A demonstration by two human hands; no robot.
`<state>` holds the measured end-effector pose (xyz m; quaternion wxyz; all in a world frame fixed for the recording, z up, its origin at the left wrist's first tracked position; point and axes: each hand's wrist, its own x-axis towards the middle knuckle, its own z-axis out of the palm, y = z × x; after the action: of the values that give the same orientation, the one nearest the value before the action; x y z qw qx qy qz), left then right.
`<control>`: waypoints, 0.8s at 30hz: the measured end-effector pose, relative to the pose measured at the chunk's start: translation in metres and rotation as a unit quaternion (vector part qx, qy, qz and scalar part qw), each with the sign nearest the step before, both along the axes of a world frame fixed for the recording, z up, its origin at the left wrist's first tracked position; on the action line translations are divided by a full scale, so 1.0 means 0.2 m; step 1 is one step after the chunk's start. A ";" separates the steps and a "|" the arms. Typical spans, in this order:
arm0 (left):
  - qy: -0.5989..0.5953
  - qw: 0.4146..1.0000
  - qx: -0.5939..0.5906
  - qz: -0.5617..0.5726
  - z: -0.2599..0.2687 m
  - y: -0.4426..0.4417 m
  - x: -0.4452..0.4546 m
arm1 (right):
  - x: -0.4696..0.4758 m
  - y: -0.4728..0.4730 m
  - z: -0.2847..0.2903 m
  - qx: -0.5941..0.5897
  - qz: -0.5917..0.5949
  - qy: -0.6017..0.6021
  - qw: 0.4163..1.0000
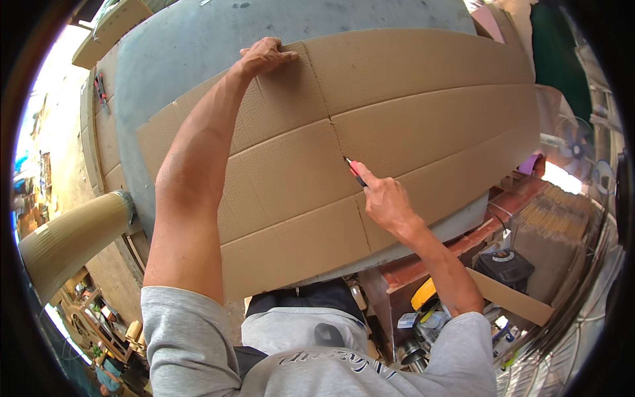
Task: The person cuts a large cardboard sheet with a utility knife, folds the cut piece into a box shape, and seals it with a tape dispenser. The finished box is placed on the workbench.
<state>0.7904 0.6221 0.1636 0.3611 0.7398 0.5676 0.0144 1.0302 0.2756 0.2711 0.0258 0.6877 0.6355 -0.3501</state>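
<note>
A large sheet of brown corrugated cardboard (278,173) lies before me, with long creases running from left to right. My left hand (265,57) grips its far edge, the thumb on top and the fingers curled at the rim. In my right hand (389,201) is a red and black utility knife (355,171). Its tip touches the sheet near the middle, at the near end of a dark, ragged line that runs in from the far edge. Another broken line shows between my right hand and the near edge.
Under the cardboard is a grey-blue tabletop (163,94). Red-handled pliers (101,92) lie at its left, above a cardboard roll (79,238). On the right are a reddish ledge (412,270), a black case (505,265), a yellow object (423,294) and a fan (578,149).
</note>
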 end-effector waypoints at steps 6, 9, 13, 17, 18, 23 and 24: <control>-0.010 1.000 -0.013 -0.011 -0.01 0.01 -0.02 | 0.05 -0.14 0.02 0.007 0.010 0.020 1.000; -0.008 1.000 -0.015 -0.013 0.00 0.01 -0.02 | 0.07 -0.29 0.05 -0.008 0.015 0.016 1.000; 0.025 0.999 0.001 -0.036 0.01 0.01 -0.02 | 0.07 -0.42 0.05 -0.043 -0.001 0.011 0.999; 0.032 0.999 0.002 -0.038 -0.01 0.01 -0.02 | 0.06 -0.45 0.04 0.010 0.006 0.021 1.000; 0.031 0.999 0.003 -0.036 -0.02 0.02 -0.02 | 0.06 -0.47 0.04 -0.014 -0.002 0.010 1.000; -0.010 0.999 0.026 -0.025 -0.06 0.01 -0.03 | 0.04 -0.50 0.06 -0.034 -0.004 -0.007 0.999; -0.004 0.999 0.025 -0.026 -0.06 0.02 -0.03 | 0.04 -0.51 0.06 -0.018 0.000 -0.004 1.000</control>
<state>0.7848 0.6251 0.1516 0.3445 0.7633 0.5461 0.0220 1.0378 0.1744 0.2822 0.0405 0.6885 0.6291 -0.3587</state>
